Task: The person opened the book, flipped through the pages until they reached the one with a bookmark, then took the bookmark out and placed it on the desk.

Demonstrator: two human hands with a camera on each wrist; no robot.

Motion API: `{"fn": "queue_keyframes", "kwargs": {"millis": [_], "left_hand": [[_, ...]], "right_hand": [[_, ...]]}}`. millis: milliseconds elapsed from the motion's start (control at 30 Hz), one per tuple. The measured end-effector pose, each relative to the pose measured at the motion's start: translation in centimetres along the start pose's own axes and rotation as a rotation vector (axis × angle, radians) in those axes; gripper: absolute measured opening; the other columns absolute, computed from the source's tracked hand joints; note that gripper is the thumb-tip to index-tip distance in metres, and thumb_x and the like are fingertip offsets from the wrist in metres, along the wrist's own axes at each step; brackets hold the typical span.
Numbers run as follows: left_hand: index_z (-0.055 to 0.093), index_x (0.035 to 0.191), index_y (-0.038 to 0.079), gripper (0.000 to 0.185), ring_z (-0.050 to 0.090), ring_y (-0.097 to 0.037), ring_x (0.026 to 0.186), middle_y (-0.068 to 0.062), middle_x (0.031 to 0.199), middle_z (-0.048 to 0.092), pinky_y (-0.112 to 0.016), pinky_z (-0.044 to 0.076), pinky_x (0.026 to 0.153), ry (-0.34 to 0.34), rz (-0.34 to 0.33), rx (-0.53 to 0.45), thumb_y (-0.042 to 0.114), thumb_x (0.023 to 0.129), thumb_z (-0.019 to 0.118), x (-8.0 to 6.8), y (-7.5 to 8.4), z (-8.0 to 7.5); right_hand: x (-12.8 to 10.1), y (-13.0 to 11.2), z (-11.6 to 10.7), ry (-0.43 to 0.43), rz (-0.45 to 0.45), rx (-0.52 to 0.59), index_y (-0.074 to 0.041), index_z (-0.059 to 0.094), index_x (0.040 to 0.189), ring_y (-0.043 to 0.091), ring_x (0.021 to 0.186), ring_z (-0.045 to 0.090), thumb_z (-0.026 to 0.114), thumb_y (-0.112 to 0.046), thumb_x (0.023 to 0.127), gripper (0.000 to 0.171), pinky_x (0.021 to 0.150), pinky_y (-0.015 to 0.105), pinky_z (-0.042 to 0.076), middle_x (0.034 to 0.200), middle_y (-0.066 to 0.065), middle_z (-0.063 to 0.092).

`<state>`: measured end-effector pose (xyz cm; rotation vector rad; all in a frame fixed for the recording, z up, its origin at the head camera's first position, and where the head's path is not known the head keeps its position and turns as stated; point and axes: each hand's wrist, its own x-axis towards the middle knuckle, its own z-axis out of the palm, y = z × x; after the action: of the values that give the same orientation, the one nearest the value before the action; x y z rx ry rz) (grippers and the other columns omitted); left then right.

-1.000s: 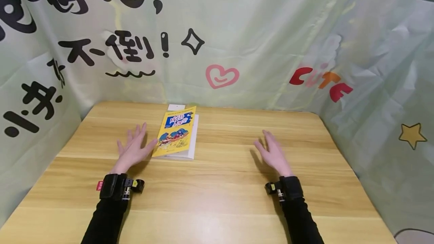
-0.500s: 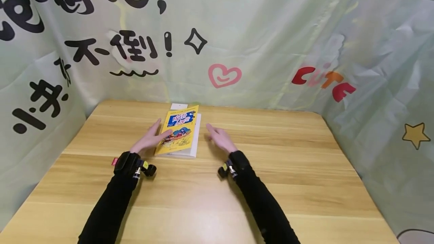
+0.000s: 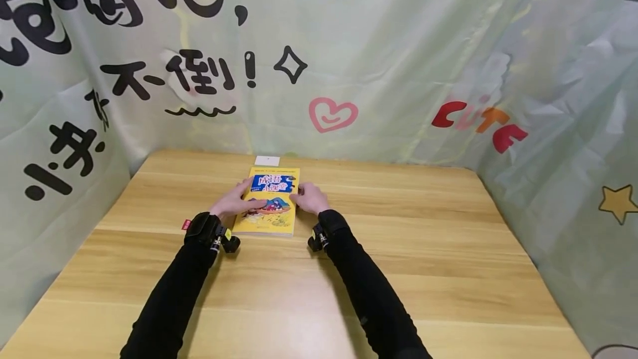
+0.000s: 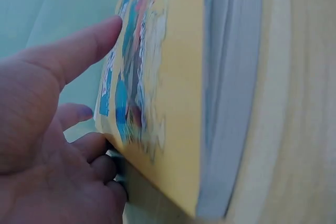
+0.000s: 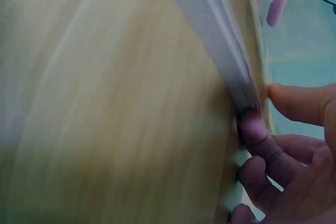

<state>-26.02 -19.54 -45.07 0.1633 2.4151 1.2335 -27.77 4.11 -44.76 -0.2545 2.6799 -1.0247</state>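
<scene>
From the head view, a yellow book is lying flat on the wooden table near the back curtain, a small white card just behind it. The left hand is gripping the book's left edge while the right hand is holding its right edge. In the left wrist view, the thumb is resting on the cover with fingers curling under the edge. In the right wrist view, fingers are tucking beneath the pages, thumb on top.
</scene>
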Motion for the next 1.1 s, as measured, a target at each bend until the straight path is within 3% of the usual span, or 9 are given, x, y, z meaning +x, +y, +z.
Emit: {"fn": "queue_keyframes", "kwargs": {"millis": [100, 200, 367, 667, 1100], "left_hand": [[0.001, 0.162, 0.006, 0.095, -0.013, -0.047, 0.154, -0.027, 0.167, -0.011, -0.07, -0.002, 0.122, -0.009, 0.012, 0.129, 0.04, 0.099, 0.063, -0.2, 0.4, 0.8], [0.002, 0.162, 0.005, 0.095, -0.015, -0.045, 0.154, -0.026, 0.167, -0.013, -0.069, -0.002, 0.123, -0.019, 0.03, 0.186, 0.044, 0.098, 0.061, -0.5, 0.9, 2.1], [0.002, 0.162, 0.007, 0.101, -0.016, -0.042, 0.155, -0.023, 0.167, -0.014, -0.069, -0.006, 0.123, -0.049, 0.047, 0.198, 0.046, 0.095, 0.066, -0.9, 2.1, 4.3], [0.009, 0.162, 0.007, 0.102, -0.012, -0.04, 0.157, -0.021, 0.168, -0.009, -0.059, -0.008, 0.127, -0.075, 0.119, 0.257, 0.044, 0.09, 0.072, -1.0, 4.0, 7.5], [0.015, 0.161, 0.007, 0.104, -0.004, -0.04, 0.158, -0.022, 0.169, -0.003, -0.059, -0.004, 0.128, -0.092, 0.207, 0.303, 0.048, 0.086, 0.074, -2.9, 5.6, 11.1]], "right_hand": [[-0.2, 0.7, -0.5, -0.018, -0.003, 0.007, 0.001, 0.065, 0.118, 0.017, 0.068, 0.05, 0.063, -0.019, 0.098, 0.029, 0.06, 0.023, 0.036, 0.084, 0.007, 0.059], [-0.7, 1.6, -1.3, -0.025, -0.015, 0.008, 0.004, 0.064, 0.118, 0.016, 0.067, 0.048, 0.065, -0.015, 0.096, 0.029, 0.057, 0.022, 0.034, 0.083, 0.008, 0.058], [-2.1, 3.8, -2.7, -0.041, -0.007, 0.035, 0.003, 0.059, 0.131, 0.014, 0.064, 0.047, 0.066, -0.013, 0.096, 0.04, 0.055, 0.02, 0.035, 0.081, 0.005, 0.056], [-4.6, 7.6, -5.1, -0.026, 0.003, 0.02, 0.006, 0.03, 0.155, 0.015, 0.067, 0.047, 0.067, -0.014, 0.095, 0.073, 0.057, 0.023, 0.035, 0.077, 0.004, 0.051], [-9.4, 10.2, -6.5, -0.008, -0.01, 0.006, 0.003, 0.035, 0.154, 0.017, 0.067, 0.049, 0.067, -0.011, 0.095, 0.068, 0.056, 0.023, 0.037, 0.079, 0.007, 0.055]]}}
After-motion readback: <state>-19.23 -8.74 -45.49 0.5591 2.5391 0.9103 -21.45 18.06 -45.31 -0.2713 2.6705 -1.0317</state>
